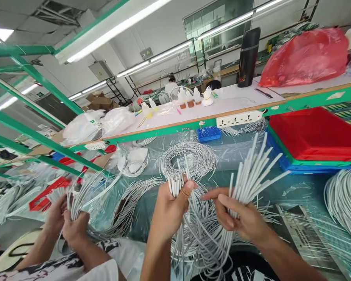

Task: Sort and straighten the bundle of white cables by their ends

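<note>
Two bundles of white cables appear to be gathered, with their ends fanned upward above the near edge of the desk (pixel 301 189): a tighter left bundle (pixel 175 185) is gripped by the left hand (pixel 174 199), and a wider right bundle (pixel 251 175) is clasped by the right hand (pixel 240 214), whose index finger is stretched toward the other; whether a cable is touched cannot be told. Much seems left unsorted, since a loose heap of cables (pixel 204 242) is spread below both hands at that edge. One coil (pixel 203 160) is set farther back, and one large coil (pixel 346 203) is seen to the right. A third bundle (pixel 82 197) is held by a co-worker's two hands (pixel 76 228). One red tray (pixel 312 132) is stacked on others toward the back edge; one small blue box (pixel 209 133) is also placed there. Single cables overlap too much to be counted.
</note>
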The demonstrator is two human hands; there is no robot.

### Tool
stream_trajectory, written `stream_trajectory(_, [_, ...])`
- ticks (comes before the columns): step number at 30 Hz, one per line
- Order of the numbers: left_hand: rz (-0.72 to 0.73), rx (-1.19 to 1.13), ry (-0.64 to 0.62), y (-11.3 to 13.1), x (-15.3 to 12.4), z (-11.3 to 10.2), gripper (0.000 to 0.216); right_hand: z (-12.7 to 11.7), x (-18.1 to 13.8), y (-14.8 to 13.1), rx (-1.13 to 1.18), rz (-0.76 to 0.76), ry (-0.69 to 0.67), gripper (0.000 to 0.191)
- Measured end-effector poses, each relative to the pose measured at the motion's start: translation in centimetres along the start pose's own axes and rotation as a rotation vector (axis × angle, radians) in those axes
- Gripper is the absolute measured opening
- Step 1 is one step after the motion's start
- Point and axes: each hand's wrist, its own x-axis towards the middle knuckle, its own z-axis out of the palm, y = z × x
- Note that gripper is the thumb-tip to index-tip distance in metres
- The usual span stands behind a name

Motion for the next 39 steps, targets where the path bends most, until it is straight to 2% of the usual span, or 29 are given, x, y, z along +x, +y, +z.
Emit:
stream_trajectory(4, [-0.006, -0.03, -0.012, -0.3, 0.1, 0.8, 0.036, 0.9, 1.0, 1.2, -0.107, -0.006, 0.078, 0.026])
stream_trajectory(14, [-0.039, -0.078, -0.037, -0.4, 0.2, 1.6, 0.034, 1.6, 1.3, 0.7, -0.244, 0.019, 0.127, 0.03])
stream_trajectory(24, [-0.02, -0.075, 0.128, -0.4, 0.5, 0.8, 0.039, 1.5, 1.0, 0.5, -0.386, 0.125, 0.081, 0.029])
stream_trajectory(39, [-0.049, -0.102, 0.035, -0.8, 0.2, 0.3, 0.039, 2.1, 1.8, 2.6, -0.216, 0.083, 0.169, 0.037])
